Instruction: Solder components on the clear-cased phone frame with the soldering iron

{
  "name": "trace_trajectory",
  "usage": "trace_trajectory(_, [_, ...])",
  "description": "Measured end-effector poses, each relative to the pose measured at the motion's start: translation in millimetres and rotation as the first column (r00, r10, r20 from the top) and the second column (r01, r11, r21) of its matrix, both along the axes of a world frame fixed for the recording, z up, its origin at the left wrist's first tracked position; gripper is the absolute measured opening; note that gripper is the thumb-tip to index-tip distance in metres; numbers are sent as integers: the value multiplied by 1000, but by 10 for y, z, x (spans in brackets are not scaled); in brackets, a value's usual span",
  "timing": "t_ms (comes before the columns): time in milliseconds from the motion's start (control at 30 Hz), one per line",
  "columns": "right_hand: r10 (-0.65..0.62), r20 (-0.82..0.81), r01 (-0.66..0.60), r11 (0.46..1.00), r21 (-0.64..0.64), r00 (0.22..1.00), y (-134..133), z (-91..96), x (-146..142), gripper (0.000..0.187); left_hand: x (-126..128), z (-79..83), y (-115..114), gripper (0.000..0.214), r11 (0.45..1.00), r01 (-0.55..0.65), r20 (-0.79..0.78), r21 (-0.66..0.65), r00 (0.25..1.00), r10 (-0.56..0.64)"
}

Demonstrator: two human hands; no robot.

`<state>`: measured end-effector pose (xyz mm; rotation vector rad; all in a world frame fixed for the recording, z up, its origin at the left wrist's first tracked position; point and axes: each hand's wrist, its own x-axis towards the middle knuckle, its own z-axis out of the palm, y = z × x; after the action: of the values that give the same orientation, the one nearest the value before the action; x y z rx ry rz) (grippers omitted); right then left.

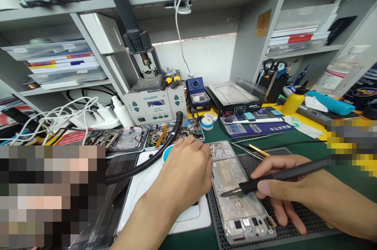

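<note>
A stripped phone frame [228, 171], grey metal with cut-outs, lies on a black perforated mat [279, 212]. My right hand [282, 191] grips the black handle of a soldering iron [273, 177]. Its pointed metal tip meets or hovers just over the middle of the frame; which of the two I cannot tell. My left hand [188, 163] is curled at the frame's upper left edge. Its fingertips are hidden behind the knuckles, so what they hold does not show. Under my left wrist lies a white tablet-like panel [144, 199].
Behind stand a hot-air station [156, 106], a blue soldering stand [196, 92] and a heating plate [235, 94]. A black hose [147, 163] crosses left of my left hand. Tweezers [247, 151] lie beyond the frame. Opened phones [118, 138] and white cables [79, 116] fill the left.
</note>
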<state>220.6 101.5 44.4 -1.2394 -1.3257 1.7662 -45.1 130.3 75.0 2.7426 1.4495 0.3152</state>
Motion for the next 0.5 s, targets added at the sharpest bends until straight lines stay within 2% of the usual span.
trace_trajectory(233, [-27,-45,26,999,-31,999,1,51,-26,31,-8,13,-13,23,1000,0,-14,-7,1000,0])
trace_trajectory(400, [-39,-158,28,997,-72,987,-18,112,-33,30,-10,12,-7,23,1000,-2,-16,-9,1000,2])
trace_trajectory(500, [-66,-126,57,996,-73,990,-31,155,-25,33,-15,23,-9,24,1000,-8,-14,-17,1000,8])
